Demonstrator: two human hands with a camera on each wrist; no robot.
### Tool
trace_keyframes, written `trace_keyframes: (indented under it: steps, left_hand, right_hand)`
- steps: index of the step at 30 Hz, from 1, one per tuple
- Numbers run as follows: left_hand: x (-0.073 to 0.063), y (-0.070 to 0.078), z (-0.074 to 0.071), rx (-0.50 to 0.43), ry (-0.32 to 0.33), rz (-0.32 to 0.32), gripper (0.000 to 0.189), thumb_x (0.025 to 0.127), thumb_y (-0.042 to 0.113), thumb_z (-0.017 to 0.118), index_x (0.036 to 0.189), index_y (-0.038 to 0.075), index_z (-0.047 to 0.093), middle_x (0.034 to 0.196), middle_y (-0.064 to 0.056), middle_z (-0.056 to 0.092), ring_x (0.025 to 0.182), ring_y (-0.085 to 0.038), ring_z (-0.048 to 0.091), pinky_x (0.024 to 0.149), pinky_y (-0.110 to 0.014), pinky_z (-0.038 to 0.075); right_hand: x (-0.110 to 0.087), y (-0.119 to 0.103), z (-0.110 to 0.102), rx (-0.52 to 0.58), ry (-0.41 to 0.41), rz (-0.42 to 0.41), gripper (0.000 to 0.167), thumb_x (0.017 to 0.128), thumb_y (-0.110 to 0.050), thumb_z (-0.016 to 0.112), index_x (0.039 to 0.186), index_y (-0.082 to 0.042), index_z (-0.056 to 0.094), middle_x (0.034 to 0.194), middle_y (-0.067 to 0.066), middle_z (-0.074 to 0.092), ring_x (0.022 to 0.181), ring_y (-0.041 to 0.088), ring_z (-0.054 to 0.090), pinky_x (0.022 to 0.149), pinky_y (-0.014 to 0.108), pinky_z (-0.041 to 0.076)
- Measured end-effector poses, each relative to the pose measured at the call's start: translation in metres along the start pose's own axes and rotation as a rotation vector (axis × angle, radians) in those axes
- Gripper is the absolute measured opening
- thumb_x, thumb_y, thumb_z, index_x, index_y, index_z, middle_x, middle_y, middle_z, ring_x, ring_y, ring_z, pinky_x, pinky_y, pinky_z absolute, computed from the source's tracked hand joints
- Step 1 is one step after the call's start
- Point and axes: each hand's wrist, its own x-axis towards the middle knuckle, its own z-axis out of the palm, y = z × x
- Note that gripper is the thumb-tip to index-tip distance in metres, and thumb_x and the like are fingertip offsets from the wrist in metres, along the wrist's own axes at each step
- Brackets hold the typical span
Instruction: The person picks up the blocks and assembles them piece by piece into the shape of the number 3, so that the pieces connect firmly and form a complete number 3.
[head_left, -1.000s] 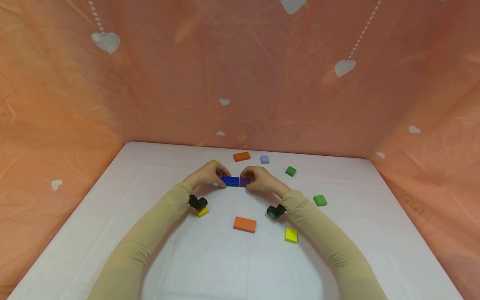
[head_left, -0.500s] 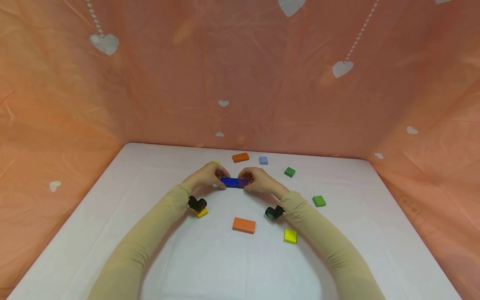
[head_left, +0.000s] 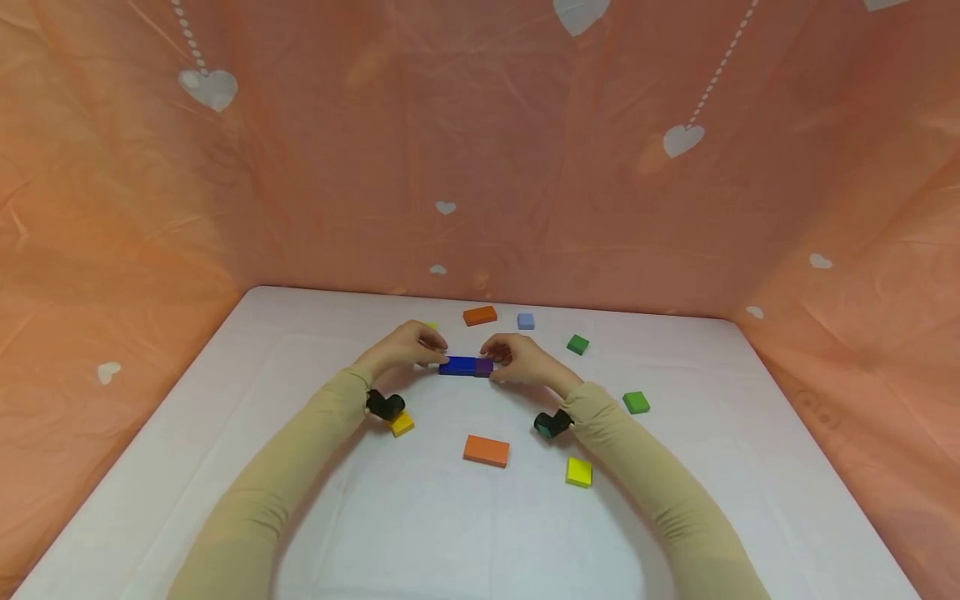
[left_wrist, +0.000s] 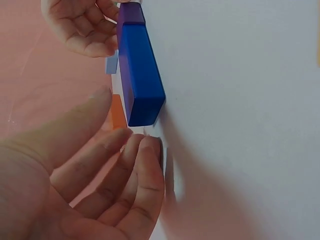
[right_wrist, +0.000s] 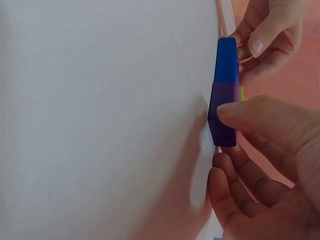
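Observation:
A long blue block [head_left: 457, 366] and a short purple block [head_left: 483, 367] lie end to end on the white table. Beside the blue block's left end is my left hand [head_left: 405, 344]; the left wrist view shows its loosely curved fingers apart from the block [left_wrist: 142, 75], holding nothing. My right hand [head_left: 521, 358] stays at the purple block's right end. Seen from the right wrist, its thumb [right_wrist: 250, 112] overlaps the purple block [right_wrist: 225, 95], while the other fingers curve loosely past the end. More of the purple block's top shows between finger and thumb in the head view.
An orange block [head_left: 486, 451] and a yellow block [head_left: 579, 472] lie nearer. Green blocks [head_left: 636, 402] sit to the right. A red-orange block [head_left: 480, 316] and a pale blue block [head_left: 526, 322] are behind. Another yellow block [head_left: 402, 423] lies by the left wrist camera.
The gap between the blue and purple blocks has closed. My left hand has let go of the blue block and drawn left; my right hand has loosened and shifted slightly right off the purple block.

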Motion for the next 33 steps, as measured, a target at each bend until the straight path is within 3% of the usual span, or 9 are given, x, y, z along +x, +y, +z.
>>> trace_keyframes:
  steps: [5,12,22,27,33]
  left_hand:
    - [-0.001,-0.001,0.003,-0.012,0.039,-0.094,0.026,0.088,0.017,0.071,0.107,-0.001,0.068,0.096,-0.009,0.066,0.079,-0.018,0.061,0.071,-0.026,0.053]
    - [-0.005,0.005,0.007,-0.136,0.077,-0.126,0.021,0.087,0.007,0.070,0.102,-0.008,0.067,0.088,-0.014,0.067,0.070,-0.018,0.064,0.069,-0.028,0.056]
    - [-0.001,0.005,0.009,-0.156,0.111,-0.191,0.019,0.087,0.009,0.071,0.100,-0.005,0.069,0.091,-0.013,0.066,0.066,-0.014,0.064,0.066,-0.023,0.055]
    - [-0.001,0.004,0.010,-0.204,0.106,-0.189,0.019,0.085,0.005,0.071,0.099,-0.008,0.068,0.091,-0.015,0.066,0.066,-0.015,0.065,0.066,-0.025,0.056]
    - [-0.004,0.006,0.010,-0.216,0.115,-0.190,0.019,0.085,0.002,0.071,0.099,-0.009,0.067,0.088,-0.015,0.066,0.065,-0.015,0.065,0.066,-0.027,0.057]
  right_hand:
    - [0.000,0.002,0.000,0.002,0.006,0.005,0.037,0.079,-0.002,0.076,0.113,0.000,0.061,0.099,0.006,0.061,0.090,0.020,0.055,0.082,0.027,0.050]
    - [0.000,0.003,0.001,0.005,0.017,-0.001,0.035,0.079,-0.001,0.075,0.112,0.000,0.062,0.098,0.007,0.061,0.089,0.020,0.055,0.081,0.027,0.051]
    - [-0.001,0.003,-0.003,0.003,0.027,-0.033,0.035,0.078,0.001,0.075,0.111,0.002,0.062,0.100,0.009,0.063,0.090,0.021,0.057,0.083,0.029,0.051]
    - [-0.004,0.001,-0.016,0.022,0.050,-0.039,0.037,0.081,0.000,0.073,0.115,0.004,0.061,0.107,0.014,0.063,0.096,0.024,0.059,0.086,0.032,0.051]
    - [-0.014,-0.003,-0.042,0.098,0.097,-0.030,0.040,0.083,0.002,0.071,0.120,0.008,0.057,0.116,0.024,0.059,0.108,0.038,0.056,0.094,0.044,0.048]
